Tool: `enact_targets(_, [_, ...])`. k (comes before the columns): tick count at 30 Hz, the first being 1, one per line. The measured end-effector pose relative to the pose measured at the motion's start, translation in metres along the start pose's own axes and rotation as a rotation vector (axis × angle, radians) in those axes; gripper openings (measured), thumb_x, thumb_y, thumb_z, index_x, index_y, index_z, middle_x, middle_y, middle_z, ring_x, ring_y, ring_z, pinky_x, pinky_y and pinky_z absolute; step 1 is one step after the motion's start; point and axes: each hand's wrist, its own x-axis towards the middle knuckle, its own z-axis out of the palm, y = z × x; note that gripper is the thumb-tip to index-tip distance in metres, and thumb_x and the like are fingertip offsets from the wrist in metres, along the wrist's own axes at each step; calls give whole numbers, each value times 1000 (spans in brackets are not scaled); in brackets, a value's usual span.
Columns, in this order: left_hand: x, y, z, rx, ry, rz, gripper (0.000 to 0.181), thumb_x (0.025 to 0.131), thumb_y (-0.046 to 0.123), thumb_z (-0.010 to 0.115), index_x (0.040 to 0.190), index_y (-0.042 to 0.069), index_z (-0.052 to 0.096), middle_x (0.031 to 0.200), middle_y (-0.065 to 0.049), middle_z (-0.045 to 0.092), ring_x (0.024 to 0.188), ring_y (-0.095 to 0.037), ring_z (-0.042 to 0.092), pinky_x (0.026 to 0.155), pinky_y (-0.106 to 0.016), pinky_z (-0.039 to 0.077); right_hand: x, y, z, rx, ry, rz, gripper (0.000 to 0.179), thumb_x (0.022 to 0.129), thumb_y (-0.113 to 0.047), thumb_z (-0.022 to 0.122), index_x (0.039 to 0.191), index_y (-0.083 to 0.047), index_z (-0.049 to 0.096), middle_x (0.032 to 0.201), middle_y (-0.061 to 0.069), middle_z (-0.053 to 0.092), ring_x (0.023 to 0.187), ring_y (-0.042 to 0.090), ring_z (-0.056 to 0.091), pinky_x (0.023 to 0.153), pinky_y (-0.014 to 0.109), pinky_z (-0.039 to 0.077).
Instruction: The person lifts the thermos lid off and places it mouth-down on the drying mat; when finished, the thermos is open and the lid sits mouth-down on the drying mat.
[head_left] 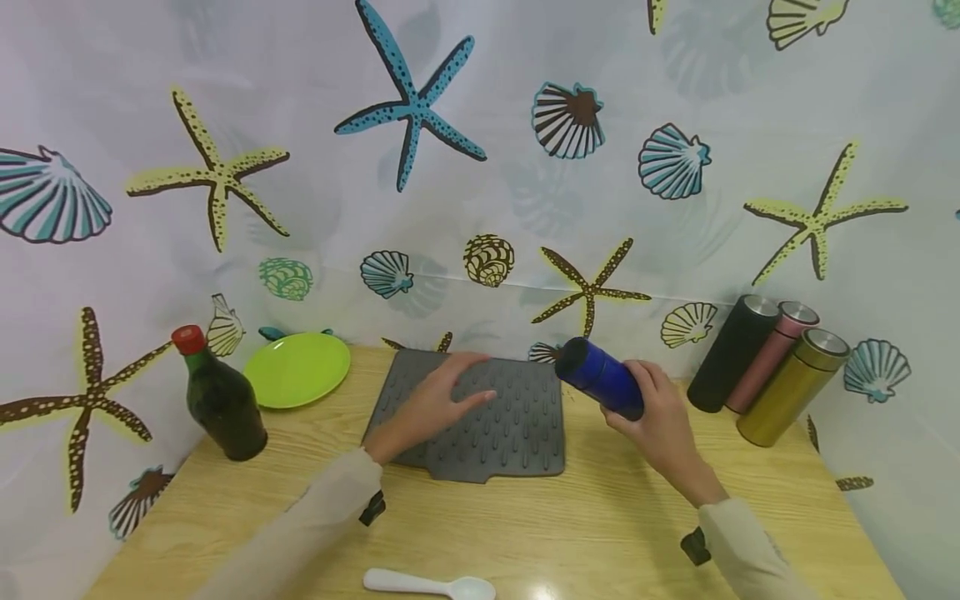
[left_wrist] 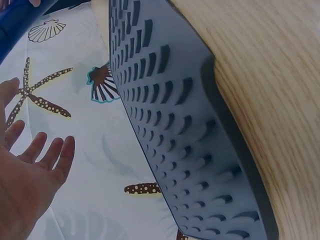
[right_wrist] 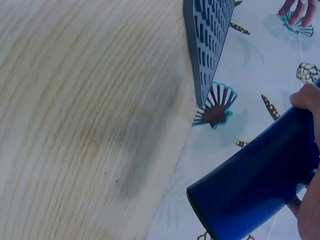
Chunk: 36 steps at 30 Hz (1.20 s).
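My right hand point(head_left: 660, 417) grips a dark blue thermos flask point(head_left: 603, 377) and holds it tilted in the air, its dark end toward the upper left. In the right wrist view the blue flask point(right_wrist: 260, 175) fills the lower right, with fingers and thumb round it. Under my left hand point(head_left: 438, 396) lies a dark grey ridged mat point(head_left: 517, 425), flat at the back of the table. That hand holds nothing, thumb and fingers spread apart above the mat; its fingers point(left_wrist: 47, 155) show loosely bent in the left wrist view.
Black point(head_left: 733, 354), pink point(head_left: 772, 358) and gold point(head_left: 793, 387) flasks stand together at the right. On the left are a dark bottle point(head_left: 225, 404) with a red cap and a lime green plate point(head_left: 300, 371). A white spoon point(head_left: 427, 583) lies at the front edge. A patterned curtain point(head_left: 480, 200) hangs behind.
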Motion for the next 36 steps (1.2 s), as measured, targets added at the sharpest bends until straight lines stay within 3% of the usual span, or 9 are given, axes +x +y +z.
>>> enact_targets(5, [3, 6, 5, -52, -3, 1, 70, 100, 40, 72, 159, 16, 43, 161, -6, 45, 140, -29, 51, 108, -52, 51, 1, -9, 7, 12, -48, -39, 75, 75, -18, 95, 138, -3, 58, 131, 21, 61, 117, 45, 62, 98, 66, 50])
enact_targets(13, [4, 24, 12, -139, -26, 46, 87, 95, 43, 78, 166, 31, 28, 169, -1, 32, 129, -30, 60, 97, -49, 58, 1, -18, 12, -9, -139, -143, 76, 76, -19, 95, 141, -5, 59, 133, 19, 61, 122, 41, 59, 103, 64, 48])
enact_targets(16, [2, 31, 14, -117, -50, 125, 91, 94, 38, 80, 166, 31, 26, 171, -1, 27, 139, -30, 53, 102, -49, 56, 1, -22, 15, -22, -163, -188, 78, 74, -17, 97, 141, -4, 59, 133, 19, 60, 123, 41, 59, 105, 64, 46])
enact_targets(20, [-3, 35, 15, -12, -73, 264, 82, 95, 27, 80, 163, 33, 36, 171, 3, 28, 155, -25, 35, 111, -49, 50, -1, -29, 18, -53, -192, -238, 82, 72, -17, 98, 142, -4, 58, 134, 21, 60, 122, 43, 60, 104, 64, 48])
enact_targets(25, [-9, 36, 19, 89, -66, 453, 70, 92, 10, 81, 154, 26, 52, 166, -3, 39, 152, -28, 40, 110, -43, 51, -3, -36, 19, -103, -205, -302, 82, 71, -20, 99, 141, -3, 60, 133, 21, 61, 122, 41, 60, 103, 62, 49])
enact_targets(27, [-11, 36, 20, 92, -50, 489, 69, 90, 7, 82, 152, 20, 54, 163, -8, 43, 149, -30, 45, 109, -42, 52, -4, -38, 18, -118, -198, -323, 82, 71, -21, 99, 141, -3, 60, 132, 20, 62, 122, 40, 61, 103, 61, 50])
enact_targets(31, [-15, 37, 21, 89, -6, 490, 69, 88, 7, 84, 150, 14, 55, 158, -12, 48, 143, -31, 51, 107, -42, 53, -4, -41, 15, -138, -198, -342, 82, 71, -20, 99, 141, -4, 60, 132, 19, 62, 122, 38, 61, 103, 60, 51])
enact_targets(36, [-17, 43, 21, 80, 6, 471, 71, 89, 10, 84, 152, 14, 53, 157, -13, 50, 141, -31, 53, 106, -43, 54, -6, -41, 14, -151, -203, -349, 82, 73, -22, 98, 143, -5, 59, 134, 18, 62, 124, 38, 60, 105, 59, 51])
